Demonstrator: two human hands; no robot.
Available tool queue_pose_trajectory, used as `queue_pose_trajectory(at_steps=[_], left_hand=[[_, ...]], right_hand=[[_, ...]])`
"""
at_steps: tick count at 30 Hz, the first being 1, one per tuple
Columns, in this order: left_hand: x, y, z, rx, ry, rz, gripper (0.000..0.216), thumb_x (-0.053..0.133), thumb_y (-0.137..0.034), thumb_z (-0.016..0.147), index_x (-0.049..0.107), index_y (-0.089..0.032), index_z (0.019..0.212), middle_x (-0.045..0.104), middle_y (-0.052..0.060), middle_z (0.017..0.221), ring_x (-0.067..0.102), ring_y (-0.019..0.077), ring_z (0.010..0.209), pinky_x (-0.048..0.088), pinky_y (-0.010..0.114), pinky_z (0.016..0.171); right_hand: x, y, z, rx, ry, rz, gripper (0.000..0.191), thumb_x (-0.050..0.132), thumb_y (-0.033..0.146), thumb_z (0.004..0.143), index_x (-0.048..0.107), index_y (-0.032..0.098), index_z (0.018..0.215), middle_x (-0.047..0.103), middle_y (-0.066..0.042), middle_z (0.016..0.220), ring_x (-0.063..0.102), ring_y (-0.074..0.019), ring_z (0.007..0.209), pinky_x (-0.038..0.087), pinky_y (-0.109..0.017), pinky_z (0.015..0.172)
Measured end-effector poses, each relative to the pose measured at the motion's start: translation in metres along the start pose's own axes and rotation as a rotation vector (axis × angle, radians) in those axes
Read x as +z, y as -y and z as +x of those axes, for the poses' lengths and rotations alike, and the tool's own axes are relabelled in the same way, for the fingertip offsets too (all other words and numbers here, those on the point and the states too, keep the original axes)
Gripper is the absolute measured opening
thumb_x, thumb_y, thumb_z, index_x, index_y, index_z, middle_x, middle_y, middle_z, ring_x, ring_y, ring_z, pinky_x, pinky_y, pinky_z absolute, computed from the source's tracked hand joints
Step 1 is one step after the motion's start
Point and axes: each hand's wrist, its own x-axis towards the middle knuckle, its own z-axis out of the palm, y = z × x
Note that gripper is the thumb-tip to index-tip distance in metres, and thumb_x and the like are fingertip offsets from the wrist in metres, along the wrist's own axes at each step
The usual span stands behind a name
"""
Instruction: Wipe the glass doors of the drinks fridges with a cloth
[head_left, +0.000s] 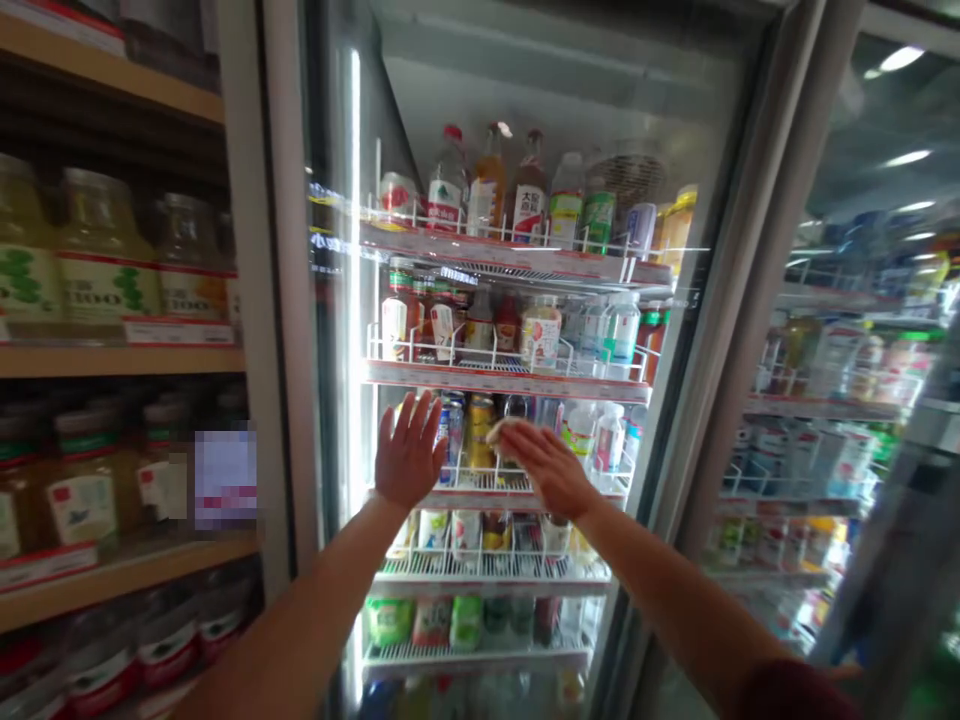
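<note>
My left hand (409,452) is raised in front of the lit drinks fridge, its fingers spread and pointing up, with nothing in it. It appears to rest on the glass door (570,95), though contact is hard to make out. My right hand (546,465) reaches in from the right, fingers extended together toward the left. A pale cloth (496,432) shows at its fingertips, mostly hidden under the hand. Behind the hands, gold cans (480,430) and blue cans (452,430) stand on a wire shelf.
Above, bottles (487,195) line the fridge's top shelf; lower shelves hold more cans and packs (466,620). Wooden shelves (120,360) with juice bottles (105,245) stand on the left. On the right is another glass-fronted fridge (847,370). Metal door frames (739,290) separate them.
</note>
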Motion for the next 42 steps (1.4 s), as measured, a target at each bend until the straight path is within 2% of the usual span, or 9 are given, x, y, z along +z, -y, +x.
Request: queue_pose_trajectory(at_steps=[5, 11, 18, 23, 25, 30, 32, 37, 42], left_hand=[[-0.008, 0.006, 0.006, -0.008, -0.021, -0.040, 0.071, 0.053, -0.033, 0.098, 0.020, -0.025, 0.161, 0.044, 0.012, 0.157, 0.032, 0.0277, 0.151, 0.023, 0.050, 0.124], [-0.016, 0.033, 0.024, -0.041, 0.033, -0.071, 0.064, 0.047, -0.038, 0.101, 0.026, -0.024, 0.160, 0.036, 0.011, 0.162, 0.028, 0.0312, 0.152, 0.022, 0.054, 0.124], [-0.007, 0.038, 0.025, -0.023, 0.020, -0.043, 0.070, 0.048, -0.036, 0.100, 0.018, -0.022, 0.162, 0.029, 0.011, 0.164, 0.014, 0.0304, 0.156, 0.014, 0.055, 0.127], [-0.008, 0.039, 0.023, -0.047, 0.055, -0.086, 0.069, 0.047, -0.037, 0.100, 0.019, -0.023, 0.162, 0.028, 0.010, 0.164, 0.015, 0.0306, 0.155, 0.014, 0.056, 0.127], [-0.009, 0.039, 0.024, -0.064, 0.078, -0.094, 0.069, 0.046, -0.038, 0.100, 0.019, -0.024, 0.162, 0.028, 0.010, 0.164, 0.016, 0.0311, 0.155, 0.014, 0.057, 0.126], [-0.009, 0.039, 0.024, -0.059, 0.068, -0.094, 0.068, 0.046, -0.038, 0.100, 0.022, -0.024, 0.161, 0.030, 0.010, 0.163, 0.016, 0.0311, 0.155, 0.015, 0.057, 0.126], [-0.009, 0.039, 0.024, -0.081, 0.087, -0.111, 0.066, 0.045, -0.038, 0.100, 0.024, -0.023, 0.161, 0.031, 0.010, 0.163, 0.016, 0.0317, 0.155, 0.015, 0.057, 0.126], [-0.010, 0.039, 0.025, -0.093, 0.100, -0.127, 0.065, 0.044, -0.039, 0.100, 0.026, -0.023, 0.160, 0.031, 0.010, 0.163, 0.017, 0.0320, 0.155, 0.014, 0.058, 0.126], [-0.009, 0.037, 0.025, -0.070, 0.065, -0.085, 0.067, 0.046, -0.038, 0.099, 0.024, -0.023, 0.161, 0.031, 0.009, 0.163, 0.017, 0.0305, 0.155, 0.015, 0.055, 0.127]], right_hand=[[-0.007, -0.013, 0.050, 0.406, -0.133, -0.094, 0.074, 0.037, 0.011, 0.099, 0.003, 0.030, 0.163, 0.025, 0.000, 0.168, 0.017, -0.0237, 0.157, 0.027, -0.048, 0.126], [0.000, 0.010, 0.004, -0.166, 0.118, 0.038, 0.074, 0.039, 0.012, 0.099, 0.006, 0.030, 0.162, 0.038, 0.006, 0.162, 0.029, -0.0114, 0.152, 0.030, -0.034, 0.124], [-0.009, -0.012, 0.056, 0.408, -0.188, -0.074, 0.076, 0.036, 0.013, 0.101, -0.006, 0.032, 0.162, 0.028, 0.000, 0.167, 0.018, -0.0247, 0.157, 0.025, -0.050, 0.126], [0.013, 0.028, 0.044, -0.071, 0.061, 0.010, 0.075, 0.040, 0.012, 0.098, 0.006, 0.028, 0.163, 0.033, 0.005, 0.165, 0.020, -0.0143, 0.155, 0.025, -0.037, 0.127], [0.003, 0.013, 0.038, -0.088, 0.081, 0.010, 0.076, 0.041, 0.010, 0.098, 0.007, 0.030, 0.163, 0.033, 0.005, 0.165, 0.022, -0.0138, 0.155, 0.025, -0.038, 0.127], [-0.018, -0.031, 0.060, 0.445, -0.205, -0.106, 0.072, 0.036, 0.014, 0.102, 0.001, 0.030, 0.163, 0.028, -0.001, 0.167, 0.016, -0.0242, 0.157, 0.023, -0.051, 0.127], [-0.009, -0.019, 0.058, 0.419, -0.201, -0.098, 0.073, 0.035, 0.014, 0.101, -0.001, 0.030, 0.163, 0.029, -0.001, 0.167, 0.017, -0.0243, 0.157, 0.025, -0.050, 0.126], [-0.001, -0.002, 0.009, -0.113, 0.104, 0.009, 0.079, 0.041, 0.009, 0.097, 0.004, 0.034, 0.162, 0.037, 0.006, 0.162, 0.030, -0.0134, 0.152, 0.029, -0.037, 0.126], [-0.037, -0.074, -0.007, 0.274, -0.211, -0.151, 0.074, 0.038, 0.010, 0.100, 0.005, 0.033, 0.162, 0.031, 0.000, 0.166, 0.022, -0.0216, 0.156, 0.027, -0.049, 0.126]])
